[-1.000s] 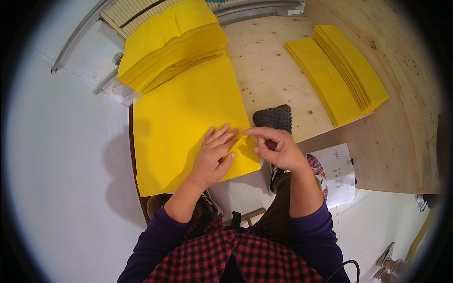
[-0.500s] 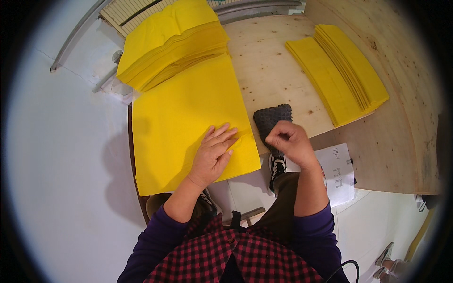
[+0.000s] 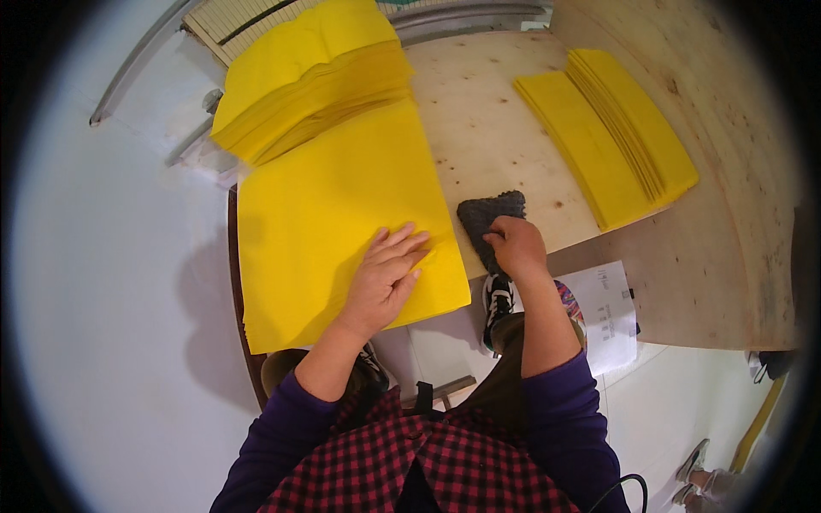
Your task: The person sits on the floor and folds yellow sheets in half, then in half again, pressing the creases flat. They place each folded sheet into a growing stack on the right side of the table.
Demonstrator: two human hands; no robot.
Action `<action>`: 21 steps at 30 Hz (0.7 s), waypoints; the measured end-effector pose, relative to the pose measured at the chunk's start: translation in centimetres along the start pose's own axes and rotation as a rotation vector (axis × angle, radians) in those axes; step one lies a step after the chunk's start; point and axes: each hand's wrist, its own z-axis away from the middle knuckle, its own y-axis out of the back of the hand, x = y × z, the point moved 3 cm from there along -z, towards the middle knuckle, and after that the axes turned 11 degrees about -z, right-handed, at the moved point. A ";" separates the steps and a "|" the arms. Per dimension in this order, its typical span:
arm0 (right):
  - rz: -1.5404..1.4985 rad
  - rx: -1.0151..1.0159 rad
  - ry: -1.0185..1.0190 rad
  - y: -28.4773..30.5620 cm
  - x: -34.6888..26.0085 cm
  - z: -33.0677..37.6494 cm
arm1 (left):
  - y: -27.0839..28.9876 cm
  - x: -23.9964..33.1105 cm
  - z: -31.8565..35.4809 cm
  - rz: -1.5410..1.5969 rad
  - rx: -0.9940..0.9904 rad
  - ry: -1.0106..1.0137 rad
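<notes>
The left hand [image 3: 385,278] lies flat and released, fingers spread, pressing on the near right part of a large yellow sheet of thin soft material [image 3: 333,214] spread over the near left edge of the pale plywood tabletop [image 3: 487,128]. The sheet's near edge hangs a little past the tabletop's edge, above the white floor [image 3: 111,299].

The right hand [image 3: 516,246] is curled on the near edge of a small dark grey textured pad [image 3: 487,215] that lies on the bare wood just right of the sheet. The fingers look closed over the pad's edge, though the knuckles hide the actual grip, so I cannot tell for sure that it is grasped rather than only touched.

Behind the sheet, at the far left of the tabletop, stands a thick stack of the same yellow sheets [image 3: 308,77], its front edge touching or overlapping the spread sheet. Well apart on the right lies a row of folded yellow sheets, overlapped like shingles [image 3: 616,137].

Below the tabletop's edge, a white printed paper [image 3: 611,312] lies near the person's black-and-white shoe [image 3: 496,299].
</notes>
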 end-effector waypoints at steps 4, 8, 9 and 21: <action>0.014 0.033 0.081 0.1 0.6 0.0 | 0.0 -0.1 0.0 0.005 -0.008 0.006; -0.504 0.084 0.107 2.1 0.2 1.1 | 0.0 -0.1 0.1 0.033 -0.014 0.019; -0.586 0.061 0.145 2.8 -0.2 1.4 | 0.0 -0.2 0.1 0.036 -0.014 0.019; -0.725 -0.438 0.335 1.2 -5.3 4.3 | -0.1 -0.3 0.2 0.057 0.008 0.008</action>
